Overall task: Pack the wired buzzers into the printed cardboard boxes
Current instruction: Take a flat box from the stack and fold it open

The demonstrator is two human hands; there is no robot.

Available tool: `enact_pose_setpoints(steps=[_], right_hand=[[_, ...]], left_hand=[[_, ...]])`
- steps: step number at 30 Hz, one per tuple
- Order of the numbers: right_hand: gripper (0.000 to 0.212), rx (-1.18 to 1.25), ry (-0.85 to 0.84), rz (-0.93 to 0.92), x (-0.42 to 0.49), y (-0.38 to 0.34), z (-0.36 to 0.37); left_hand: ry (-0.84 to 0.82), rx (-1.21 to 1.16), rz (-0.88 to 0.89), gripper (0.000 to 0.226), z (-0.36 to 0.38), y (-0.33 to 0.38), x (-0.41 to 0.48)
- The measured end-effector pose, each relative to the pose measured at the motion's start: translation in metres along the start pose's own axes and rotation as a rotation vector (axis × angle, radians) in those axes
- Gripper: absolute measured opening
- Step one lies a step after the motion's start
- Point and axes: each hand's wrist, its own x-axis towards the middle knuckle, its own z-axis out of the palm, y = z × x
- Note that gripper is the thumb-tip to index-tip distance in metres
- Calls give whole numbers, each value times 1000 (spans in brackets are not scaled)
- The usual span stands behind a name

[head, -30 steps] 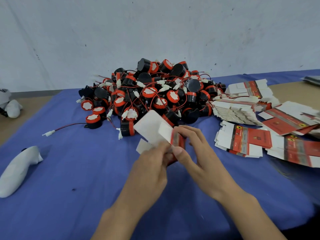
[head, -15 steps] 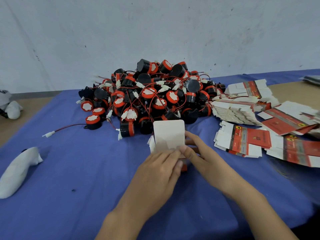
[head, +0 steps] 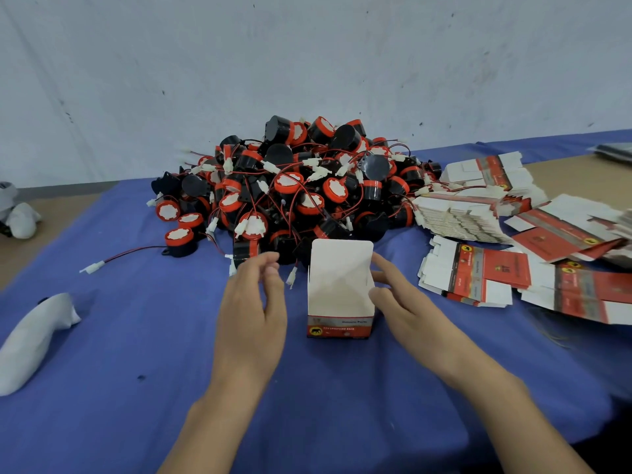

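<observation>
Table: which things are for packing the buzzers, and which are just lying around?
For the job: open box, buzzer pile, flat boxes.
Just lying about: white bundle on the left, white lump far left, grey thing far right.

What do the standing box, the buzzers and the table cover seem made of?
The standing box: thin card, matt white inside, printed red outside, creased at folds. The buzzers: probably moulded plastic, black bodies with red rings, faint sheen. The table cover: blue cloth, apparently, matt and lightly rumpled.
</observation>
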Motion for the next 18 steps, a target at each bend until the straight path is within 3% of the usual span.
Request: enact_pose_setpoints(steps=[8,10,14,18], right_hand=[[50,-5,52,17,-3,-2,-2],[46,-13,91,48,-5,-4,-3],[56,-6,166,50,-7,-10,-3],[74,-14,210,37,-5,-15,-4]], left_hand=[[-179,141,-110,41,15,-26,19],[-157,171,-105,43,17,-26,23],[-14,285,-141,45,14,-33,38],[-111,344,-158,50,12,-49,49]])
